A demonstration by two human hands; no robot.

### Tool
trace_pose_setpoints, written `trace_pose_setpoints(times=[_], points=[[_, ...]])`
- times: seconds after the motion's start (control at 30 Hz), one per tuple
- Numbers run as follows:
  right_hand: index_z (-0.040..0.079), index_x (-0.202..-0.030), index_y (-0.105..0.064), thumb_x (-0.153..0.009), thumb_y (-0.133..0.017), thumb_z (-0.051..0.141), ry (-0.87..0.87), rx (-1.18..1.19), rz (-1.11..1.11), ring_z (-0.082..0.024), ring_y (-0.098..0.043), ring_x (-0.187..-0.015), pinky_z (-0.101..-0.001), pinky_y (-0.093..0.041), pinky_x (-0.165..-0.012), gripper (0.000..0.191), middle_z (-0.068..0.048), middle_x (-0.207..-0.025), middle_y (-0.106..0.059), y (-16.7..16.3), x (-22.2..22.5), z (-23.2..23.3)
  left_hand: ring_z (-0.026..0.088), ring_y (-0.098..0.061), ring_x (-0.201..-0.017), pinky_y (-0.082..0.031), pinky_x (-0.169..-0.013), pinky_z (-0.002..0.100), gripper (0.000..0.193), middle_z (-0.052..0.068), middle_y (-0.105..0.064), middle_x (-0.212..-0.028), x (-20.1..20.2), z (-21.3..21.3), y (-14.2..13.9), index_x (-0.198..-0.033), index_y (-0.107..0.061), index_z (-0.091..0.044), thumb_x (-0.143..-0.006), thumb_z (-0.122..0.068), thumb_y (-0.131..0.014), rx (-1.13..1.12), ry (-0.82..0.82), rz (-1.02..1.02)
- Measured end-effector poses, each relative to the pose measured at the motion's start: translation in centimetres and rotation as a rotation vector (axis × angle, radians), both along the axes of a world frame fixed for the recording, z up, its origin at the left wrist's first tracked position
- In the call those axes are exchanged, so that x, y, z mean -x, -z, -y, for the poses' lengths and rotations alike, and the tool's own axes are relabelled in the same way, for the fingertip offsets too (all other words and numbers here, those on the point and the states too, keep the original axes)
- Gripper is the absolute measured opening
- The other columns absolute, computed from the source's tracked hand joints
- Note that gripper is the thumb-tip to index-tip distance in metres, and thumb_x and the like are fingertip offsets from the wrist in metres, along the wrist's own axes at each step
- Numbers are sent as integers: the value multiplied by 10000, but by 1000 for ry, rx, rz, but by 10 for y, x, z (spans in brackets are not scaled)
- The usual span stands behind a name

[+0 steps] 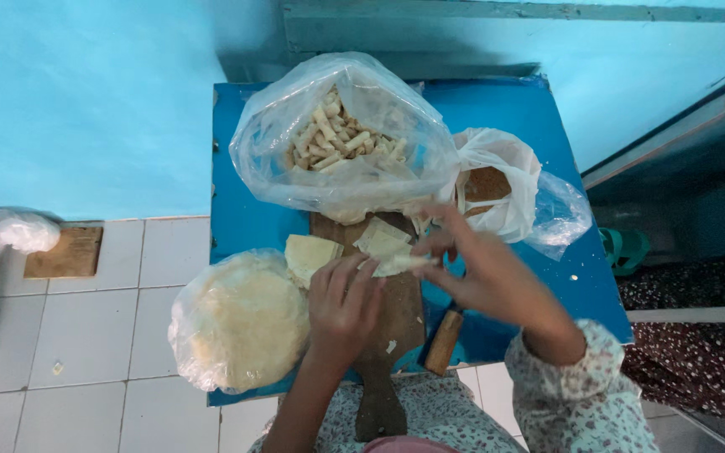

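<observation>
Pale dough strip (396,264) pinched between fingers of left hand (344,306) and right hand (484,273), above wooden board (396,315).

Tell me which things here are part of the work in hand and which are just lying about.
In use: left hand and right hand rolling a pastry sheet; cut sheets; wooden board; bag of finished rolls; wrapper stack.
Lying about: white bag; wooden block.

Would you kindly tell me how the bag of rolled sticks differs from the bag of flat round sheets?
The bag of rolled sticks stands open at the far side of the blue table and holds many small pale tubes; the bag of flat round sheets lies near the left hand, wrapped round one wide pale stack. Both bags are clear plastic.
</observation>
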State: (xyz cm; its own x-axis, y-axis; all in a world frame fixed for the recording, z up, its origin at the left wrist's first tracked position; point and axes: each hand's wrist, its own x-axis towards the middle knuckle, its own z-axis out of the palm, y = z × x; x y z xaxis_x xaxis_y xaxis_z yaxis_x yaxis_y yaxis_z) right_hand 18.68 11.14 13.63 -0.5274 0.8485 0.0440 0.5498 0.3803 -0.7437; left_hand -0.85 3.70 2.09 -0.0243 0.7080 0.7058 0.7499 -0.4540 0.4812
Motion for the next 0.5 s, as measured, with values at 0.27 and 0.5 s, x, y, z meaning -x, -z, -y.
trace_pose_setpoints(times=[0.27, 0.5], points=[[49, -1449, -414, -920, -821, 74, 164, -737, -93, -318, -713, -1179, -372, -585, -974, 668, -209, -1323, -668, -4, 22, -23, 365, -567, -1153, -490, -973, 469, 344, 158, -613, -1246, -1, -4, 15, -1190, -672, 10, -882, -125, -744, 191, -109, -83], [42, -1256, -586, -832, -859, 138, 380, -520, 178, -275, -731, -886, -383, -558, -706, 513, -133, -1080, -750, 50, -48, -43, 362, -534, -1066, -446, -893, 500, 441, 163, -576, -1165, -10, -11, 20, -1126, -644, 14, -795, -244, -779, 400, -252, -242]])
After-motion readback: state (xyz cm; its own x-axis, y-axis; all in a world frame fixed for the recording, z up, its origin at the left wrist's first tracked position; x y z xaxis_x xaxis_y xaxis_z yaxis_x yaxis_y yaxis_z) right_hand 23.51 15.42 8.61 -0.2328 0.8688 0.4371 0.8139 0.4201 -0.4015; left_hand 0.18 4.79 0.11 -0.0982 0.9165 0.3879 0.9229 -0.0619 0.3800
